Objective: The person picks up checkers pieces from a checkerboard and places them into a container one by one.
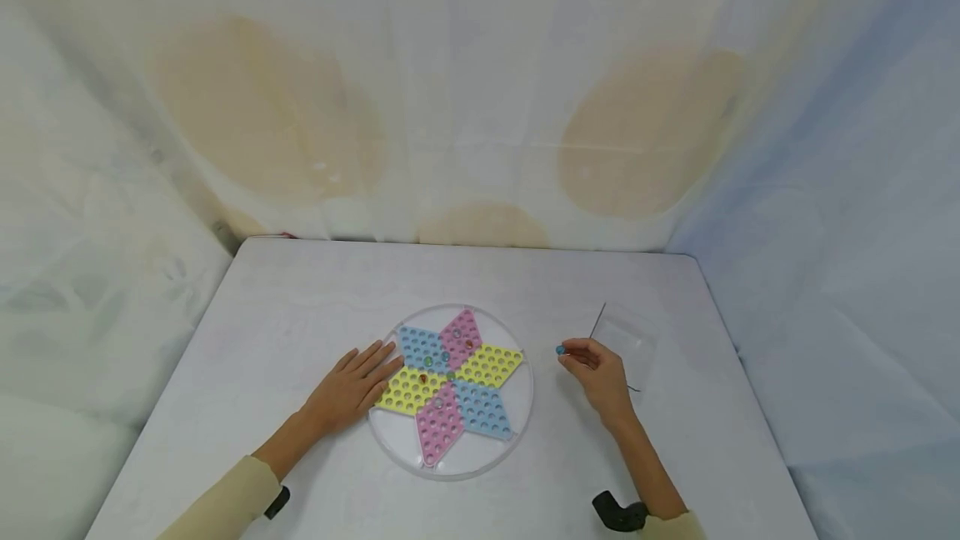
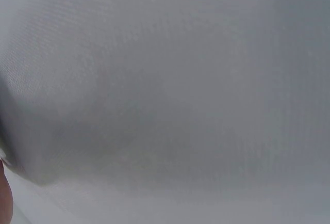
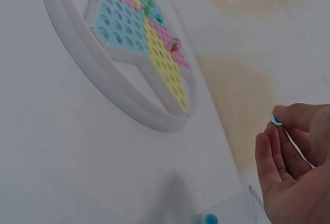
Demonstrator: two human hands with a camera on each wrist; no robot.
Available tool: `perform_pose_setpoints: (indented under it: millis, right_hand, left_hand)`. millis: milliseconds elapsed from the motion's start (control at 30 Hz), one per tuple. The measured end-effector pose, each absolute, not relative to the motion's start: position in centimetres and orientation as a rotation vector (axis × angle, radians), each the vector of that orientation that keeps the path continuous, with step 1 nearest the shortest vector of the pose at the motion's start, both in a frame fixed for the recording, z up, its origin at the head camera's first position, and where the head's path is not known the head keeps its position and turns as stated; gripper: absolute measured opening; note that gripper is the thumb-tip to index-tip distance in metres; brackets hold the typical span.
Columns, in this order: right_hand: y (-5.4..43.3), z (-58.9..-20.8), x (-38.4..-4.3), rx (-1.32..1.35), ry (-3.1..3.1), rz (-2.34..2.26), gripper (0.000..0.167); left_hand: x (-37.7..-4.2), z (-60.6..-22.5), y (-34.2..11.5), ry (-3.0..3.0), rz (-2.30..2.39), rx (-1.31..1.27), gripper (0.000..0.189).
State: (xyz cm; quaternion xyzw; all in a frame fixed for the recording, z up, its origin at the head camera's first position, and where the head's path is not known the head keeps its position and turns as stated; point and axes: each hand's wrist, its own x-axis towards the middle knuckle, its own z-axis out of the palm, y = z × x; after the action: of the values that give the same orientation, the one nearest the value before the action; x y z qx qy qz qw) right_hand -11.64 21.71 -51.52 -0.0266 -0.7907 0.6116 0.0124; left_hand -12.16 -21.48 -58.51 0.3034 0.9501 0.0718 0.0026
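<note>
A round Chinese checkers board (image 1: 483, 412) with pink, yellow and blue star points lies on the table. Several glass marbles, such as an orange one (image 1: 469, 344), sit in its holes around the centre. My left hand (image 1: 352, 388) rests at the board's left side, fingers extended, fingertips over the rim near the blue and yellow points. To the right of the board, my right hand (image 1: 597, 373) pinches a blue marble (image 3: 277, 121) between thumb and fingertips. In the left wrist view, pale blurred cloth fills nearly everything.
Beside the right hand lies a clear plastic bag (image 1: 637, 348) with a dark cord (image 1: 597, 320). Another blue marble (image 3: 211, 219) shows at the bag in the right wrist view. Patterned cloth walls (image 1: 465, 107) enclose the white table (image 1: 315, 290) at the back and both sides.
</note>
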Motion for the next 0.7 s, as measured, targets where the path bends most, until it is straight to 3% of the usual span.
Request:
perform_pose_setpoints:
  millis: [700]
  right_hand:
    - [27.0, -52.6, -13.7, -0.189, -2.625, 1.618, 0.028]
  left_hand:
    - [-12.0, -58.4, -21.4, 2.981, 0.232, 0.936, 0.054]
